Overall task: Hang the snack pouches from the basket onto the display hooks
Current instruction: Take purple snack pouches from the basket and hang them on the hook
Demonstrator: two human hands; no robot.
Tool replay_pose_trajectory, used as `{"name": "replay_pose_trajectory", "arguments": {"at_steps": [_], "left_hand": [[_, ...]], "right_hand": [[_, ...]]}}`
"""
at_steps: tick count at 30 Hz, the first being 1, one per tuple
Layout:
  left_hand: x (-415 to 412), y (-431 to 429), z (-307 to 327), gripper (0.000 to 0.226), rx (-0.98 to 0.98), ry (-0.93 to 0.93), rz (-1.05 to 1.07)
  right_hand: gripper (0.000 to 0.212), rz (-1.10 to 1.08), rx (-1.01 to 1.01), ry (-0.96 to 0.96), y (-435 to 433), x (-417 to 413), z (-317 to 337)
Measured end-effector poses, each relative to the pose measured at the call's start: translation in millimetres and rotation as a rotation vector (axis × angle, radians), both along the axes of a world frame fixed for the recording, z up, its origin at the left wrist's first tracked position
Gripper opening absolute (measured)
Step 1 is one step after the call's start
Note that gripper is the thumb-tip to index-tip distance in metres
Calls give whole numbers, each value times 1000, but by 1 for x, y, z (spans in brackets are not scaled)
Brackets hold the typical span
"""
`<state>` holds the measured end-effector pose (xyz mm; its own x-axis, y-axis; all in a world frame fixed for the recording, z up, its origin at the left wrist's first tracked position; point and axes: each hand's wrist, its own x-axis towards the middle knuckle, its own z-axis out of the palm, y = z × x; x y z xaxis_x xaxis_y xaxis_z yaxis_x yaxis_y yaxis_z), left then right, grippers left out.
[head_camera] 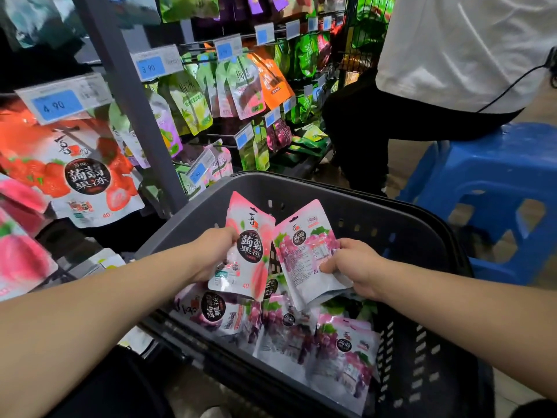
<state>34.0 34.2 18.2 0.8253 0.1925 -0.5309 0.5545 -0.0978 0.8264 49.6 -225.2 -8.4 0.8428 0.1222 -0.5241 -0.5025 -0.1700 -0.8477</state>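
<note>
My left hand [217, 251] grips a peach pouch [247, 251] by its left edge, and my right hand [352, 267] pinches a grape pouch [304, 257] near its lower right corner. Both pouches are held just above the grey basket [391, 212], where more grape pouches [289, 333] lie loose. I'd keep each pouch upright, find its top hole and match flavour to row before threading a display hook [197, 43].

The rack stands left and far, crowded with hanging packs under blue price tags [57, 104]. Far right, a person in a white shirt [452, 40] is by a blue stool [494, 182].
</note>
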Motion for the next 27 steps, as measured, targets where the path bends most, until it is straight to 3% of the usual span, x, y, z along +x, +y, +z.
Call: {"name": "replay_pose_trajectory", "arguments": {"at_steps": [5, 7, 11, 13, 15, 18, 20, 23, 24, 27], "left_hand": [[-5, -27, -2, 61, 66, -42, -191], [-4, -37, -1, 58, 84, -100, -215], [-2, -41, -3, 23, 34, -216, -154], [2, -36, -8, 17, 111, -250, -129], [3, -32, -11, 14, 195, -267, -137], [7, -27, -15, 17, 166, -267, -157], [9, -26, -13, 18, 142, -268, -191], [9, -24, -12, 18, 104, -270, -238], [9, -24, -13, 19, 88, -269, -246], [8, -26, -12, 22, 124, -279, -232]], "right_hand": [[34, 174, -166, -328, 26, -12, 7], [37, 298, -257, -463, 36, -21, 12], [60, 465, -422, -577, 45, -31, 12], [68, 526, -421, -531, 44, -35, 14], [50, 506, -372, -555, 42, -36, 18], [26, 285, -340, -540, 34, -29, 17], [57, 176, -364, -413, 25, -17, 8], [97, 93, -141, -111, 18, -2, -9], [97, 72, -54, -42, 15, 2, -14], [69, 73, 41, -1, 11, 4, -15]]}}
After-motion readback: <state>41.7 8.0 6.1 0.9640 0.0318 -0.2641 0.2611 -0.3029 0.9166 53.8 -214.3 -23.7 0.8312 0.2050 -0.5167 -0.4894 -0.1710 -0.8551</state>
